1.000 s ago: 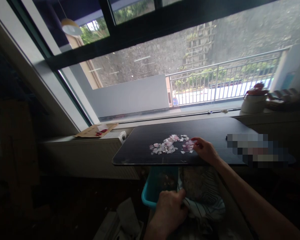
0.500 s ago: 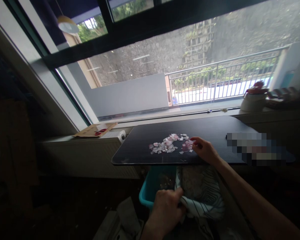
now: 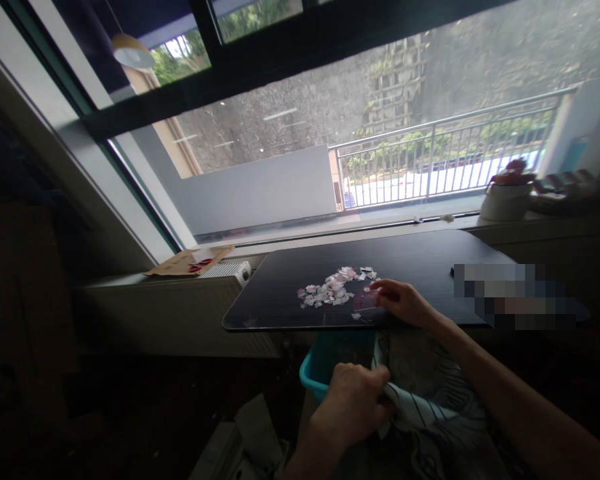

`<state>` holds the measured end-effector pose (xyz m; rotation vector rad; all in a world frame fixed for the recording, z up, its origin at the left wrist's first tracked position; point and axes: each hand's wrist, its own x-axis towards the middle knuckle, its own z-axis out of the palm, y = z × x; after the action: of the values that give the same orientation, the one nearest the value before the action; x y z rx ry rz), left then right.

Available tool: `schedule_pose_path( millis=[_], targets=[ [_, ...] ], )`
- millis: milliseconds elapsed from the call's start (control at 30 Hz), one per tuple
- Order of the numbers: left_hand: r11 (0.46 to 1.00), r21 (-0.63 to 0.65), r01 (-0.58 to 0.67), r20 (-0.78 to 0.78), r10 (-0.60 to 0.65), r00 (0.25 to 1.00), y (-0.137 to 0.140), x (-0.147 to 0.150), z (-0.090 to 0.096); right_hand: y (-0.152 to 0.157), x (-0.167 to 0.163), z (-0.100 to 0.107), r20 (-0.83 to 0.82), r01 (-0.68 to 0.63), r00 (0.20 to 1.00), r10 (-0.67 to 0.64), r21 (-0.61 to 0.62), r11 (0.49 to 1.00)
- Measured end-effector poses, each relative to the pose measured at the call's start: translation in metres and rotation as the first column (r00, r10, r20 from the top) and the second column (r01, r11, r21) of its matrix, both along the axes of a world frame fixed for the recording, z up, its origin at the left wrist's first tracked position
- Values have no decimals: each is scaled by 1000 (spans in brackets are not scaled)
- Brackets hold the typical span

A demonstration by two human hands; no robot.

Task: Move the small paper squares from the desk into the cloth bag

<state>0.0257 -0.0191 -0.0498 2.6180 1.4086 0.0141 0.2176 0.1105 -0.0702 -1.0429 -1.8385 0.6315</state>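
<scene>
My right hand (image 3: 403, 301) is over the dark table, its fingers closed on a clear, pinkish protractor (image 3: 364, 300) that lies near the front edge. Just left of it, small torn paper scraps (image 3: 333, 288) lie in a loose pile. Below the table edge, my left hand (image 3: 353, 403) grips the rim of a bag with dark stripes (image 3: 420, 405), at the edge of a turquoise bin (image 3: 313, 373). The bag hangs partly over the bin, and its inside is dim. My left fingertips are partly hidden.
The black table (image 3: 405, 257) stands against the window sill. A radiator (image 3: 180, 313) is to its left, with a brown paper envelope (image 3: 180, 262) on top. A pale pot-like container (image 3: 507, 199) sits on the sill at right. White boxes (image 3: 240, 433) stand on the dark floor.
My right hand has moved slightly left with the protractor, and fewer scraps show beside it. My left hand, the bag and the bin have shifted to the right.
</scene>
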Motion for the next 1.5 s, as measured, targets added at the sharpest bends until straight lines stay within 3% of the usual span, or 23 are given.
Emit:
schedule_pose_path(
  millis=[100, 300, 367, 433, 500, 567, 733, 900, 1067, 1300, 1500],
  targets=[
    [1000, -2, -5, 5, 5, 1000, 0, 0, -1, -6, -4, 0, -8, -3, 1000, 3, -7, 1000],
    [1000, -10, 0, -13, 0, 1000, 0, 1, 0, -19, -4, 5, -97, -134, 987, 126, -80, 988],
    [1000, -14, -10, -11, 10, 1000, -2, -1, 0, -17, 7, 5, -165, -20, 986, 10, -62, 998],
    [999, -25, -24, -3, 24, 1000, -4, -4, -1, -15, 25, 3, -179, 187, 966, -188, -25, 982],
    [999, -36, -32, 17, 32, 999, -6, -6, -3, -15, 42, -1, -114, 341, 934, -338, 4, 940],
    [998, -48, -31, 40, 33, 999, -8, -7, -3, -18, 53, -7, -26, 384, 923, -384, 22, 923],
    [997, -72, -36, 39, 39, 998, -8, -8, -3, -26, 48, -11, 64, 362, 928, -366, 66, 930],
    [997, -60, -42, 2, 42, 999, -7, -8, -5, -27, 37, -4, 81, 262, 961, -266, 56, 963],
    [998, -54, -36, 10, 36, 999, -7, -6, -5, -35, 27, 0, 138, 311, 938, -319, 78, 947],
    [998, -59, -34, -7, 33, 999, -8, -6, 0, -54, 0, -2, 120, 116, 986, -119, 27, 993],
    [999, -36, -31, 19, 32, 999, -7, -6, -3, -57, -3, 1, 119, 169, 978, -171, 23, 985]
  ],
)
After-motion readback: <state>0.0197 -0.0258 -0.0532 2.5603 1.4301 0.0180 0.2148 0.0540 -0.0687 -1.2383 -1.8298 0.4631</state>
